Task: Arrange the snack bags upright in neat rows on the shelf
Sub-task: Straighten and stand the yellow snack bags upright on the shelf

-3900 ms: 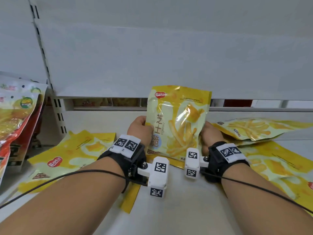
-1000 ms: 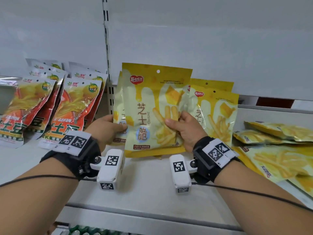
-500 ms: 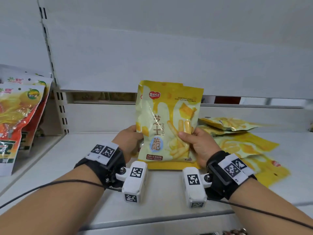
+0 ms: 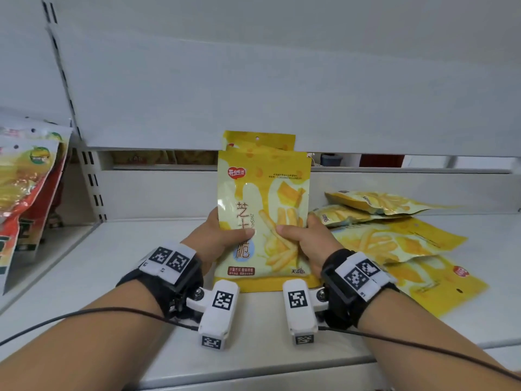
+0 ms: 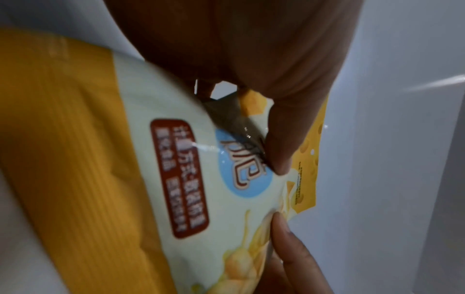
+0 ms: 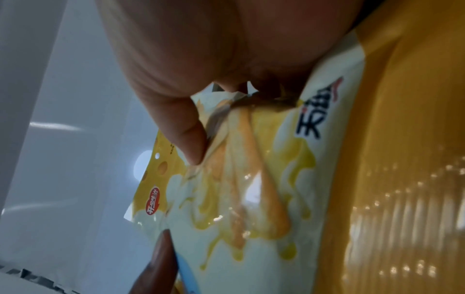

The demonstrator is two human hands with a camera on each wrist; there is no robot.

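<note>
While both thumbs press its printed front, the left hand point(image 4: 217, 238) and right hand point(image 4: 306, 241) grip the front snack bag point(image 4: 263, 198) upright, long axis vertical (logo uppermost), base on the shelf point(image 4: 118, 266), another bag point(image 4: 259, 141) behind.

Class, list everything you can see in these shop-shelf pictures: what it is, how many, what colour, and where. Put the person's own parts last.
Upright yellow-and-cream snack bags: two visible, one behind the other, centre shelf, held.
Flat yellow snack bags: several, exact count unclear, piled lying down at right.
Red-and-orange snack bags: several, leaning at far left.
White metal shelf: one, under everything.
White back panel: one, behind.
Black wrist straps with white tagged cameras: two, one per wrist.
Left hand: grips front bag's left edge.
Right hand: grips its right edge.
</note>
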